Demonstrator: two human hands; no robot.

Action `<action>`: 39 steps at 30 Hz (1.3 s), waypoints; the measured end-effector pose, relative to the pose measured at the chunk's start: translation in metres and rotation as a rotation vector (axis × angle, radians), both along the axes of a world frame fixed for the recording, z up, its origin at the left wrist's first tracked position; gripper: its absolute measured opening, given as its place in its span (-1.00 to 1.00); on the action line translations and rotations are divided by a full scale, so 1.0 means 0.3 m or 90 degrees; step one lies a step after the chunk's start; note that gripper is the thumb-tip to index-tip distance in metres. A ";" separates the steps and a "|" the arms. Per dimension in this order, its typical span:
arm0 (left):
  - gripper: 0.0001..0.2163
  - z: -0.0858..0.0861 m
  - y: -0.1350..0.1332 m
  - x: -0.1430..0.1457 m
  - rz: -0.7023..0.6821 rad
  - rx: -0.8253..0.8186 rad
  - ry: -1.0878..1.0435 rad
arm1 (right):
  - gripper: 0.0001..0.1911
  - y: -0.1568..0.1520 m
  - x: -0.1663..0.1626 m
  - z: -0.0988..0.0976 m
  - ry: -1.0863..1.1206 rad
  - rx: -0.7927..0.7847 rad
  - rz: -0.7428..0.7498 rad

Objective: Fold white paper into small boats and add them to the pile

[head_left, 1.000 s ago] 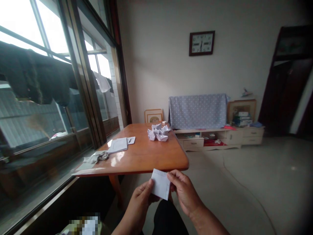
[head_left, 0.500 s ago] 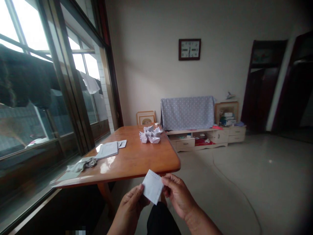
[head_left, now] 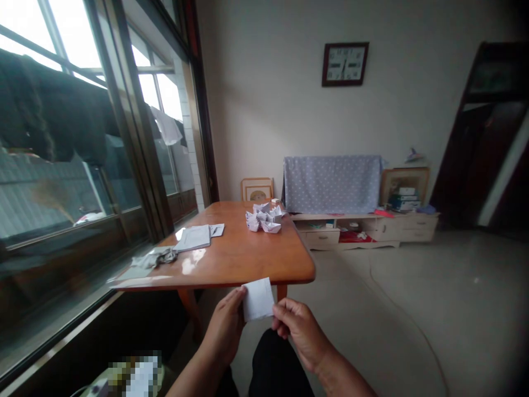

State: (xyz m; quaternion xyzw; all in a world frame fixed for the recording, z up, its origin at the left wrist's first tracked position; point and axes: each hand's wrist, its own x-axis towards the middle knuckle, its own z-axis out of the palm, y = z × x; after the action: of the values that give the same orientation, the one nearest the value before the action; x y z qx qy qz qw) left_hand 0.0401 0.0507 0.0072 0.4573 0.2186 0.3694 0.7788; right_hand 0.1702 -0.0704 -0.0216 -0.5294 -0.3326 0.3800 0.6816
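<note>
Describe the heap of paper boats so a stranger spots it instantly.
Find the orange wooden table beside the big window. At its far end sits a heap of white folded paper boats, unlike the flat papers nearer the window.

A home living room is shown. Beyond the right hand (head_left: 300, 331), a wooden table (head_left: 243, 264) is set before a low cream cabinet (head_left: 367, 231). A dotted cloth (head_left: 333, 184) is draped there, with 2 framed pictures (head_left: 257, 189) beside it and a wall clock (head_left: 345, 64) hung above. Laundry (head_left: 53, 107) is hung outside the window (head_left: 165, 105), left of the grip.
</note>
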 end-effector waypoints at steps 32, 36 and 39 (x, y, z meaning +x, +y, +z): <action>-0.90 -0.047 0.392 0.320 0.029 1.048 0.527 | -0.58 0.386 0.182 -0.139 0.246 -0.057 -0.204; -0.85 -0.045 0.444 0.316 -0.034 1.069 0.490 | -0.57 0.353 0.239 -0.129 0.015 -0.050 -0.210; -0.81 -0.044 0.461 0.316 -0.062 1.075 0.477 | -0.63 0.345 0.287 -0.093 -0.210 0.000 -0.222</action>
State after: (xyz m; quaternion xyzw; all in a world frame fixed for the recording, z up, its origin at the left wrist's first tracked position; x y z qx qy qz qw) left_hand 0.1349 0.1890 -0.0061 0.9716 0.0950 0.2013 0.0803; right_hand 0.2563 0.0330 -0.0494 -0.6337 -0.3434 0.1649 0.6732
